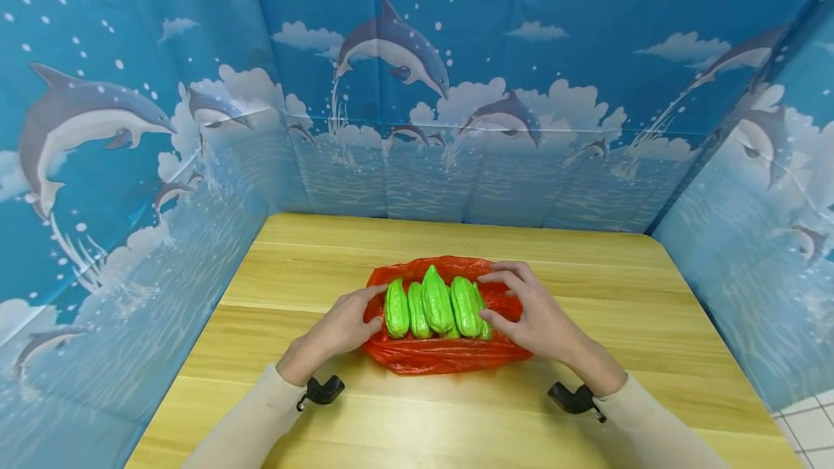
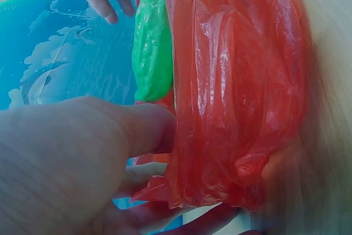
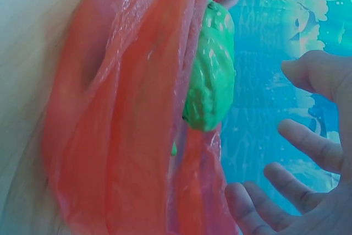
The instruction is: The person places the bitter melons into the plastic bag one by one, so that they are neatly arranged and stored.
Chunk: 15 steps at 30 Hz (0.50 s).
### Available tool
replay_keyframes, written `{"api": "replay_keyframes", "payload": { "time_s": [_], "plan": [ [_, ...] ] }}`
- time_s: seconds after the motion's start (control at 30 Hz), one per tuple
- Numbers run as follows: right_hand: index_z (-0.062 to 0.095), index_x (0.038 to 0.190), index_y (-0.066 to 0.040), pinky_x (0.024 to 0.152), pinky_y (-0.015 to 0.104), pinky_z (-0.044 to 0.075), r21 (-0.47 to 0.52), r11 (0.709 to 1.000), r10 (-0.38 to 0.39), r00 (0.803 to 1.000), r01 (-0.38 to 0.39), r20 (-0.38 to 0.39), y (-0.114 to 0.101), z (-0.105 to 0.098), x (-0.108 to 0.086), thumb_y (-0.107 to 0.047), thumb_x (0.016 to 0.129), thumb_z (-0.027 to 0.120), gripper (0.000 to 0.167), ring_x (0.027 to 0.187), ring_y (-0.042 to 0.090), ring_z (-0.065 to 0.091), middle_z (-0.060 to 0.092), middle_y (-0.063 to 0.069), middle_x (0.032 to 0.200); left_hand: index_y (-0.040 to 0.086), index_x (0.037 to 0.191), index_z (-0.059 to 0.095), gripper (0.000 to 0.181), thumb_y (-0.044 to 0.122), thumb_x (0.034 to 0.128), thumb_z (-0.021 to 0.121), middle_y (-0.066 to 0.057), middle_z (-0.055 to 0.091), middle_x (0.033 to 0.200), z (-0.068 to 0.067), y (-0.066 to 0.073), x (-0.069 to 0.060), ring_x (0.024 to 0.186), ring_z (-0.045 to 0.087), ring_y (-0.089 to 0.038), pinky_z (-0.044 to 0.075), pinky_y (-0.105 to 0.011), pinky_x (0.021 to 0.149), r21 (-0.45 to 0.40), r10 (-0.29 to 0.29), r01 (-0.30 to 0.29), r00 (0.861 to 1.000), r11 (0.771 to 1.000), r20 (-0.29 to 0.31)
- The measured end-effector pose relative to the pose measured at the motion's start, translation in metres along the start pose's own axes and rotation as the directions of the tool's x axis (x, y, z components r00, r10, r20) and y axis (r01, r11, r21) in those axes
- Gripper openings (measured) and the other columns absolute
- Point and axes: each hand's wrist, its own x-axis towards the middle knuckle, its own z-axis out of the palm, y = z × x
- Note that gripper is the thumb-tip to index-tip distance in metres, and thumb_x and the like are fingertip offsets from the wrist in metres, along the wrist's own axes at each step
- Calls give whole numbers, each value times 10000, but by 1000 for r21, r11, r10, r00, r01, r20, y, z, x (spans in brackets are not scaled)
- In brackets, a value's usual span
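A red plastic bag (image 1: 449, 360) lies with its mouth spread wide on the table. Several glossy, bright green bitter melons (image 1: 436, 302) with bumpy skin stand side by side in it, the middle one rising highest. My left hand (image 1: 348, 320) holds the bag's left rim between thumb and fingers; in the left wrist view the thumb (image 2: 148, 127) is at the rim and some fingers are partly hidden by the plastic. My right hand (image 1: 537, 313) hovers over the bag's right side with fingers spread, and in the right wrist view it holds nothing.
The bag rests on a light wood-grain table (image 1: 423, 418). A blue curtain (image 1: 456, 179) printed with dolphins surrounds the back and sides. Each wrist carries a small black camera mount (image 1: 323, 389). White floor tiles (image 1: 808, 425) show at the lower right.
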Motion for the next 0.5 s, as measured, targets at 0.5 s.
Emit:
{"api": "replay_keyframes", "payload": {
  "time_s": [0.5],
  "plan": [
    [719, 1525, -150, 1046, 615, 624, -34, 999, -12, 998, 10, -57, 9, -11, -3, -284, 1089, 850, 474, 1313, 381, 690, 567, 170, 1686, 71, 1720, 565, 638, 129, 1112, 752, -211, 601, 1738, -7, -1, -1, 1623, 572, -444, 481, -637, 1339, 15, 4, -2, 997, 1000, -80]
  ]
}}
